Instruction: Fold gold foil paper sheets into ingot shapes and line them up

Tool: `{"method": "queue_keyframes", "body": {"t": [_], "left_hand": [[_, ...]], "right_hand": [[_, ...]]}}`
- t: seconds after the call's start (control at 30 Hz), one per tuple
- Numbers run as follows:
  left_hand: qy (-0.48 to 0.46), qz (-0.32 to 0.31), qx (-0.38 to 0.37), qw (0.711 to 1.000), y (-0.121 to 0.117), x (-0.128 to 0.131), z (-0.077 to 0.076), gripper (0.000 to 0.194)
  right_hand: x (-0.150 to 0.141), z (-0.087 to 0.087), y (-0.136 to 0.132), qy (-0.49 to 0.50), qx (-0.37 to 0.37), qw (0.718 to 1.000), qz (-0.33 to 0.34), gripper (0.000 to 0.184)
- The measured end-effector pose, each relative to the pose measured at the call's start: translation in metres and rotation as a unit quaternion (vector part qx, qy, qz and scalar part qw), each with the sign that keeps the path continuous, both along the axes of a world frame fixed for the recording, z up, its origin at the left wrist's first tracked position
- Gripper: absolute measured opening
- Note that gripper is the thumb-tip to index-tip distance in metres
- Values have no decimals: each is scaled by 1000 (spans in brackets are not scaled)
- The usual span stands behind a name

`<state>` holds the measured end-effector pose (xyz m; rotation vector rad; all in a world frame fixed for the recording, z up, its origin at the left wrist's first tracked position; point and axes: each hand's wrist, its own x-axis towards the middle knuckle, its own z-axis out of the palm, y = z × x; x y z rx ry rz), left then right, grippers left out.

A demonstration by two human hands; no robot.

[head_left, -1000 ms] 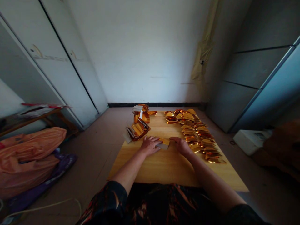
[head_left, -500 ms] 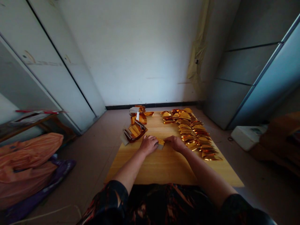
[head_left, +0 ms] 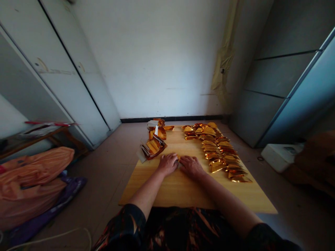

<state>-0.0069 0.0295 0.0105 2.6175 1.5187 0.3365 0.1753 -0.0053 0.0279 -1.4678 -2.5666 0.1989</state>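
Observation:
A small piece of gold foil paper lies on the wooden table, mostly hidden under my two hands. My left hand is closed on its left side, fingertips pressed to the paper. From the right, my right hand rests flat over it with fingers stretched out, nearly touching the left fingertips. Rows of folded gold foil pieces overlap along the table's right side. A loose stack of gold foil sheets is just beyond my left hand.
More foil sheets lie at the table's far left. A white wall stands behind, with cabinets on the left. Orange bags are heaped on the floor at left, and a white box sits at right.
My right hand has moved left and flattened over the foil paper, covering most of it. My left hand stays at its place on the paper. The whole view has shifted slightly.

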Motion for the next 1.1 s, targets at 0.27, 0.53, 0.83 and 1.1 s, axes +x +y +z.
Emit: {"method": "queue_keyframes", "body": {"t": [0.27,0.53,0.83,1.1], "left_hand": [[24,-2,-30,999,5,-4,12,31],[17,-6,-33,999,10,-8,8,31],[8,-19,-27,999,9,-10,9,33],[-46,-71,-1,996,-2,-9,11,37]], "right_hand": [[1,-7,-1,-17,28,999,-14,41],[4,-3,-14,-31,29,999,-28,39],[13,0,-20,-25,19,999,-25,36],[14,11,-15,-20,6,1000,-22,32]]}}
